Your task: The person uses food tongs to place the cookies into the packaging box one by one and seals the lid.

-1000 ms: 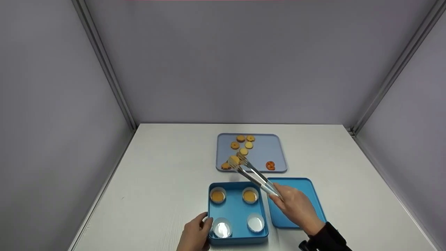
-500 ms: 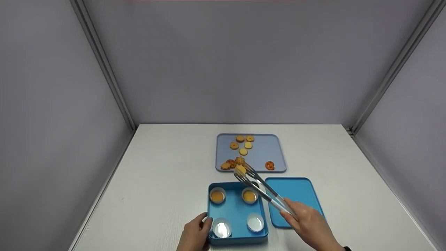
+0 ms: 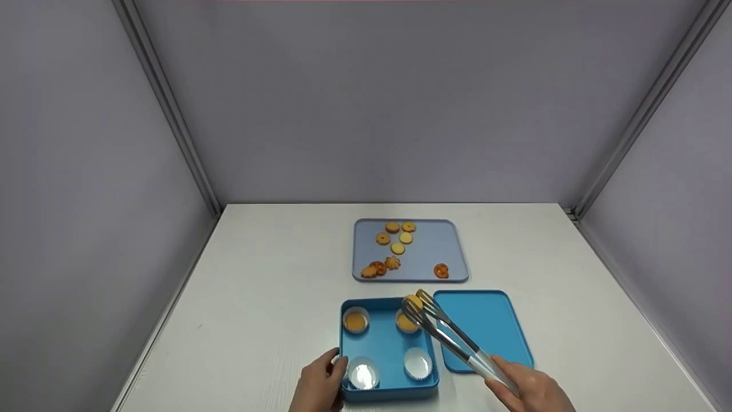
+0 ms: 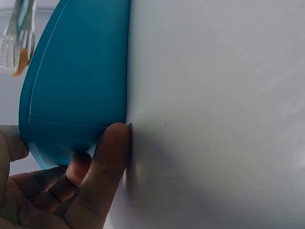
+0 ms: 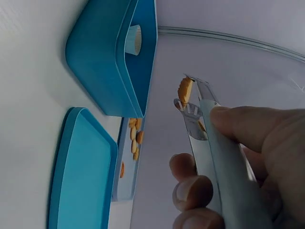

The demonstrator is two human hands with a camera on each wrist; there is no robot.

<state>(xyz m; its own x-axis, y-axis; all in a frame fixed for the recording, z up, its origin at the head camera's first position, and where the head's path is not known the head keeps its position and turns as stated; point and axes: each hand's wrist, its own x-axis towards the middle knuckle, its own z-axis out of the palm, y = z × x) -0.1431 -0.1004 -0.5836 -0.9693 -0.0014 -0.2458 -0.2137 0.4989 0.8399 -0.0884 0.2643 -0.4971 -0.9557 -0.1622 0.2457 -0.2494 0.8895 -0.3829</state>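
My right hand [image 3: 532, 389] grips metal tongs [image 3: 463, 346], whose forked tips pinch a round yellow cookie [image 3: 413, 301] above the back right of a blue box [image 3: 389, 395]. In the right wrist view the cookie [image 5: 185, 89] shows between the tong tips. My left hand [image 3: 320, 380] holds the box's front left corner; in the left wrist view the thumb lies at the rim and a finger along the lower side wall [image 4: 81, 71]. Inside stand paper cups: the back left cup [image 3: 355, 320] and the back right one contain yellow-orange cookies. The front left cup [image 3: 363, 373] and front right cup [image 3: 418, 364] show white insides.
A blue lid [image 3: 486, 329] lies right of the box, partly behind the tongs. Behind the box is a grey-blue tray [image 3: 429, 246] with several cookies [image 3: 397, 248] and a lone pretzel [image 3: 441, 270] at its right. Grey walls [image 3: 366, 114] enclose the white table [image 3: 257, 286].
The right hand has drawn the tongs back and right, carrying the round cookie from the tray to above the box. The left hand has stayed at the box corner.
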